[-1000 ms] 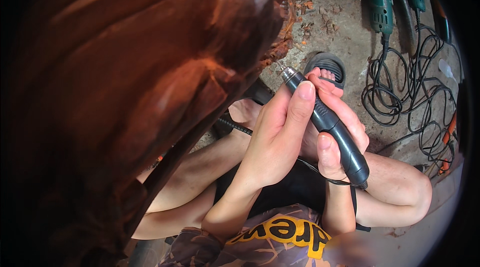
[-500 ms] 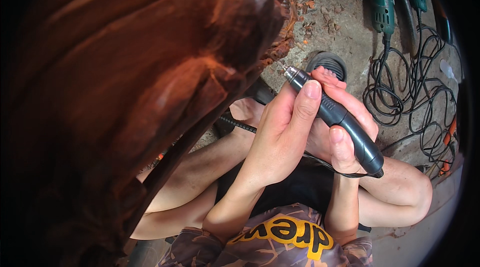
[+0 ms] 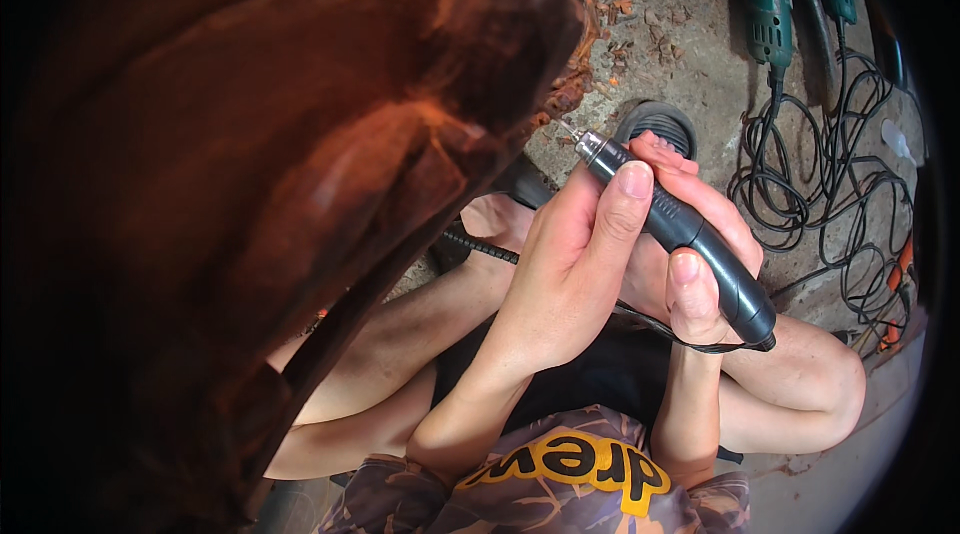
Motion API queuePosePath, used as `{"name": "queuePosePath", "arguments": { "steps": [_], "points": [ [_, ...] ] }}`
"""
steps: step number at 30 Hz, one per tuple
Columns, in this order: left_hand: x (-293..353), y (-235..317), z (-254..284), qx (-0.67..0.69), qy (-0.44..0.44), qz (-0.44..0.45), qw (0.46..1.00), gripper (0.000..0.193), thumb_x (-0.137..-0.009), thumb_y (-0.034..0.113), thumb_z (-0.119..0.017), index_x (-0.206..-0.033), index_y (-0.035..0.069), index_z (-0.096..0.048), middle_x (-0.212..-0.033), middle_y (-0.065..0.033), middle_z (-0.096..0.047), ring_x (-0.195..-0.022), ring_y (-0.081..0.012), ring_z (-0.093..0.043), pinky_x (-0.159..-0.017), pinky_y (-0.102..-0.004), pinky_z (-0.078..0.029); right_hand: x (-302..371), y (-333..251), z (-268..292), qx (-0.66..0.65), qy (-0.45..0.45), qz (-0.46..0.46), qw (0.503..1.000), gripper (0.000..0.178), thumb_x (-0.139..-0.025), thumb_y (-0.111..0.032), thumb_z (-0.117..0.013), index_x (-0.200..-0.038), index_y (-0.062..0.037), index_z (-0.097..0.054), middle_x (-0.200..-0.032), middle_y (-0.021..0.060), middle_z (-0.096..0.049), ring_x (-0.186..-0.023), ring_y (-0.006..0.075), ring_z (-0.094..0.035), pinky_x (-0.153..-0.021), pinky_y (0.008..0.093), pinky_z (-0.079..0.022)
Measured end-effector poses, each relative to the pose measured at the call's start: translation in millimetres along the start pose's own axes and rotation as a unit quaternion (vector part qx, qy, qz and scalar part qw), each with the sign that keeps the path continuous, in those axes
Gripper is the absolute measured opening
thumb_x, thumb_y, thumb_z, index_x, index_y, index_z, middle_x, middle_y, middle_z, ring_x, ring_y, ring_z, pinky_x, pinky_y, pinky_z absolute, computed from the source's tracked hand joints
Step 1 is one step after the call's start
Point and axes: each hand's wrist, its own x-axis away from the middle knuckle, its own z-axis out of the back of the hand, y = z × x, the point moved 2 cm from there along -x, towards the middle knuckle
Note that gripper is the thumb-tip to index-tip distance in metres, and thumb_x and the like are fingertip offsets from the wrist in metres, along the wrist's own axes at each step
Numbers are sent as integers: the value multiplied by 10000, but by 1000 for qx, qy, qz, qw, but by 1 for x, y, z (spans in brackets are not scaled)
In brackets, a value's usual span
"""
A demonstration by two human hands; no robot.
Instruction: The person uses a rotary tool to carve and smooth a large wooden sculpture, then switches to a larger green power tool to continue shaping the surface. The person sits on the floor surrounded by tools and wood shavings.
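- Concrete floor (image 3: 700,94): debris at 1 o'clock, green power tool (image 3: 767,14) at 2.
- Red-brown mass (image 3: 300,154), 9 to 11 o'clock.
- Black handpiece (image 3: 685,229), 3 o'clock: tip aimed between 10 and 11, near the mass.
- Left hand (image 3: 565,279): forearm slanting toward 1 o'clock, thumb along the front grip.
- Right hand (image 3: 728,221): forearm upright, fingers curled around the handpiece.

Lettering (image 3: 572,464) — dark on yellow, upside down in view | on: patterned shirt (image 3: 535,511), front
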Motion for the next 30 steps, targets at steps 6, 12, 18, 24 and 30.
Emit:
{"name": "queuePosePath", "arguments": {
  "steps": [6, 12, 18, 24, 30],
  "points": [
    [4, 4, -6, 6, -6, 22, 1000, 450, -1142, 322, -393, -1364, -43, -536, -1271, -141, -667, -1228, -205, -606, -1103, -356, -431, -5, -10, 2, 24, -14, 35, 999, 551, -943, -266, -682, -1332, 113, -590, -1338, 328, -632, -1289, 434, -608, -1112, 464, -461],
    [19, 7, 4, 153, -111, 87, 978, 568, -1131, 415, -307, -1384, -30, -554, -1371, -200, -616, -1399, -288, -479, -1193, -444, -333, 2, -68, -42, 226, 16, 63, 972, 529, -920, -224, -678, -1283, 154, -605, -1261, 393, -632, -1143, 467, -686, -1023, 514, -526],
    [26, 12, 24, 79, -32, 100, 991, 620, -1085, 436, -313, -1089, -56, -690, -1589, -266, -409, -1380, -289, -489, -1212, -465, -280, 7, -61, -82, 293, 88, 82, 949, 518, -900, -168, -721, -1288, 155, -603, -1234, 371, -659, -1074, 468, -718, -920, 466, -595],
    [19, 15, 27, 55, -24, 72, 996, 620, -1079, 433, -329, -1043, -67, -692, -1636, -257, -342, -1190, -226, -609, -1192, -431, -315, 2, -57, -88, 324, 107, 81, 937, 486, -897, -137, -723, -1278, 144, -615, -1232, 357, -667, -1079, 444, -724, -905, 454, -606],
    [17, 9, 30, 84, -12, 95, 992, 616, -1086, 426, -331, -1046, -71, -694, -1627, -261, -359, -1140, -215, -628, -1193, -430, -318, 1, -53, -88, 316, 105, 83, 939, 479, -893, -130, -727, -1270, 145, -619, -1230, 355, -669, -1068, 446, -728, -890, 450, -612]
  ]
}}
